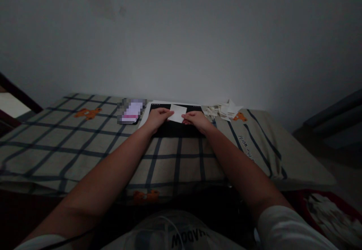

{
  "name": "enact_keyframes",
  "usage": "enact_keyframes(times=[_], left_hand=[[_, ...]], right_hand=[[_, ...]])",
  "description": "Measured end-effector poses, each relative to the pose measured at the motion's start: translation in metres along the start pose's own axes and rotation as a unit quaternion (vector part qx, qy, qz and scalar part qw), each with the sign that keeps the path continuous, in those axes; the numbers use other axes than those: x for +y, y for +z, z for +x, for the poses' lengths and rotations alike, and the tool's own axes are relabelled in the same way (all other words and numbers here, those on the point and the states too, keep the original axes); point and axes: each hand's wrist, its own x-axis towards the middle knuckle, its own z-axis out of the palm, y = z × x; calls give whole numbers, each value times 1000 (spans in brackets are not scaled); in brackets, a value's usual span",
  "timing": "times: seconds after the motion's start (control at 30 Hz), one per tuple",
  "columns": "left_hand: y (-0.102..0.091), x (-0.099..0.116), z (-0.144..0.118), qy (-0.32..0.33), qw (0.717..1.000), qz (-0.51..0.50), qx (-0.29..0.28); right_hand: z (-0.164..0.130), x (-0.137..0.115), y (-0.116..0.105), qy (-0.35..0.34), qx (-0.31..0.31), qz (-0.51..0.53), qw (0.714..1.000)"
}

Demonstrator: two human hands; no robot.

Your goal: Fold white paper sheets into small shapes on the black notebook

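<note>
A small white paper sheet [177, 113] lies on a black mat with a white border [172, 128] far out on the checked bed cover [85, 144]. My left hand [157, 117] pinches the sheet's left edge. My right hand [196, 120] pinches its right edge. Both arms stretch straight out from my lap.
A pile of small folded white papers [223, 110] sits just right of the mat. A blurred pink and white object [131, 111] lies left of it. A plain wall stands behind. At the lower right a red container [333, 212] holds white pieces.
</note>
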Motion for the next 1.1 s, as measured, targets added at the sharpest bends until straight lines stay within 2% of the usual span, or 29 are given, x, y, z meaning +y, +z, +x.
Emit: enact_keyframes(times=[0.17, 0.33, 0.53, 0.77, 0.83, 1.0, 1.1], left_hand=[[1, 0, 0, -3, 1000, 13, -13], [-2, -3, 3, 33, 999, 31, 23], [-1, -3, 2, 42, 998, 33, 16], [-1, 1, 1, -44, 997, -39, -50], [-1, 1, 2, -55, 996, -46, -45], [-4, -2, 7, -60, 993, -105, 6], [-3, -4, 8, -79, 988, -134, 3]], right_hand=[[0, -2, 1, 8, 35, -13, 999], [-2, -2, 3, 29, -5, 25, 999], [1, 1, 1, 32, 7, 27, 999], [3, 1, -3, 31, 37, 46, 998], [3, 0, -3, 21, 48, 48, 997], [1, -5, 0, -46, 53, 43, 997], [1, -5, 3, -80, 57, -5, 995]])
